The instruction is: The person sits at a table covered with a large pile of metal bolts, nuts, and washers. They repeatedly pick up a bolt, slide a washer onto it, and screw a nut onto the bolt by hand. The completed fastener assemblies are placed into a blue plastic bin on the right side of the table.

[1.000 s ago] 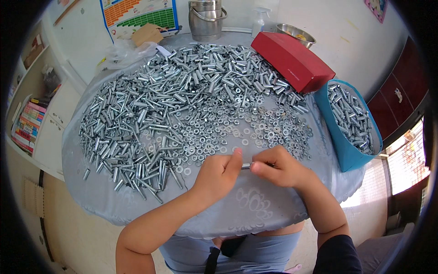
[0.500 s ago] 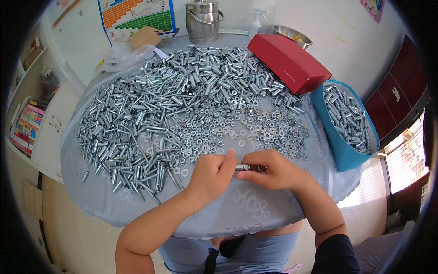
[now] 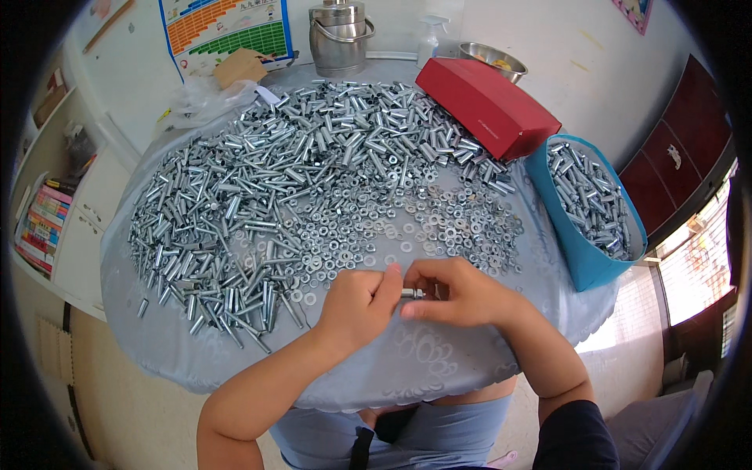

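My left hand [image 3: 354,307] is closed round a silver expansion bolt [image 3: 409,293], its thumb along the top; most of the bolt is hidden in the fist. My right hand [image 3: 462,294] curls its fingers round the bolt's protruding end, where a nut [image 3: 419,294] shows. The right thumb stands a little off the bolt, below it. Just beyond both hands lie many loose nuts and washers [image 3: 352,235]. A large heap of metal sleeves and bolts [image 3: 235,196] spreads to the left and far side of the table.
A blue fabric bin [image 3: 591,270] full of assembled bolts stands at the right edge. Behind it is a red box [image 3: 489,106]. A steel pot [image 3: 338,43], spray bottle [image 3: 429,41], metal bowl [image 3: 497,59] and plastic bag [image 3: 204,102] line the back. Grey cloth [image 3: 423,352] covers the table.
My right thumb has come away from the nut and dropped slightly, while the fingers still curl round the bolt's end. My left hand keeps its grip. The whole view has shifted slightly.
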Tool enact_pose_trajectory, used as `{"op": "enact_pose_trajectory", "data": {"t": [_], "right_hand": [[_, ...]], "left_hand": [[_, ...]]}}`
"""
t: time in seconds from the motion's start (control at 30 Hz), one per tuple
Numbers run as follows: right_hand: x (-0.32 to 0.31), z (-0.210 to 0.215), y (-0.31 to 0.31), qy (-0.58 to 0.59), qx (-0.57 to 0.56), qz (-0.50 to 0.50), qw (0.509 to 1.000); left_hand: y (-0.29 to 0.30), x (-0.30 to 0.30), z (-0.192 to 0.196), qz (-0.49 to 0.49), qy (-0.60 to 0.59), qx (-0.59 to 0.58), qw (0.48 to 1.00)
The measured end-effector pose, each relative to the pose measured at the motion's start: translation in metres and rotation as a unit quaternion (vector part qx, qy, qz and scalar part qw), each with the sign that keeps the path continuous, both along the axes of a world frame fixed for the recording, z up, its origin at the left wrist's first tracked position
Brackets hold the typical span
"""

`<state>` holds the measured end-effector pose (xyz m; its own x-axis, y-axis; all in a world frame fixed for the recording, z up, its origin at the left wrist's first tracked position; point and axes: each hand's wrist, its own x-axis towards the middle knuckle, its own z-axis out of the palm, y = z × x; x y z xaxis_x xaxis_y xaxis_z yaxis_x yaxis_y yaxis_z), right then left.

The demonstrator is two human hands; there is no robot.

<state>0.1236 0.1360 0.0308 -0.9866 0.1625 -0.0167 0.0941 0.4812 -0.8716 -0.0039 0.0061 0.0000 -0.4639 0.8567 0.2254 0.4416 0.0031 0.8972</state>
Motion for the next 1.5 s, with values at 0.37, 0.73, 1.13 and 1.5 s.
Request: {"op": "enact_pose_trajectory", "data": {"t": [0.37,0.73,1.13,1.5], "right_hand": [[0.0,-0.004,0.003,-0.014,-0.053,0.011,0.998],[-0.003,-0.003,-0.005,0.004,-0.176,0.006,0.984],[-0.004,0.0,-0.004,-0.043,-0.238,0.031,0.97],[0.003,0.001,0.028,0.041,-0.459,-0.086,0.883]], "left_hand": [[0.001,-0.004,-0.001,-0.008,-0.109,0.021,0.994],[-0.001,-0.003,0.0,0.027,-0.102,0.057,0.993],[-0.001,-0.003,-0.002,0.022,-0.051,0.056,0.997],[0.002,-0.001,-0.005,-0.028,-0.111,0.097,0.989]]}}
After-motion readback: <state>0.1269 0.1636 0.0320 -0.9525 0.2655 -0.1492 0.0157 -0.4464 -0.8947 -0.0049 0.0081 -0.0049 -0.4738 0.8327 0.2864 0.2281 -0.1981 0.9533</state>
